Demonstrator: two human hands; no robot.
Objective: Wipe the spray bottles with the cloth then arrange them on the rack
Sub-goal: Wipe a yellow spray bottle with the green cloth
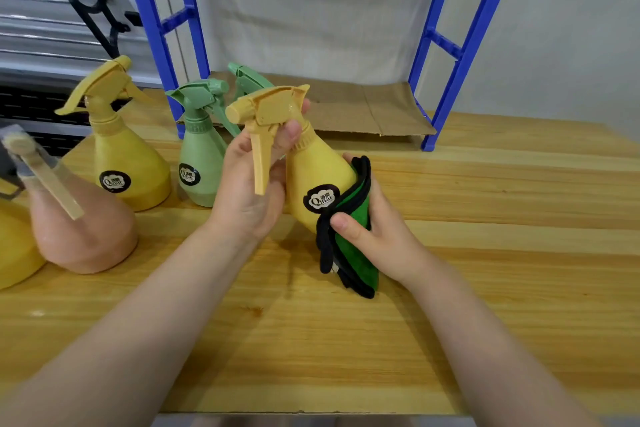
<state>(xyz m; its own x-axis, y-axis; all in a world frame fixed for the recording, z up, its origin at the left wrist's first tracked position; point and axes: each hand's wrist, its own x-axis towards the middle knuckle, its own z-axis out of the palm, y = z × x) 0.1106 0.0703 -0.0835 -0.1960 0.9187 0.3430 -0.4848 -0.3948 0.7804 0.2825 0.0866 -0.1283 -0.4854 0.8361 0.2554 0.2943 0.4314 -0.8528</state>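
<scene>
Above the pale wooden table [485, 288], the right hand [377, 232] presses a folded green black-edged cloth [349, 218] against the yellow plastic spray bottle [315, 170]; its long axis tilts away leftward, the left hand [249, 180] gripping the neck, the blue metal rack [446, 45] beyond.

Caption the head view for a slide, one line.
Left hand grips a yellow spray bottle by its neck while the right hand wipes it with a green cloth.
</scene>
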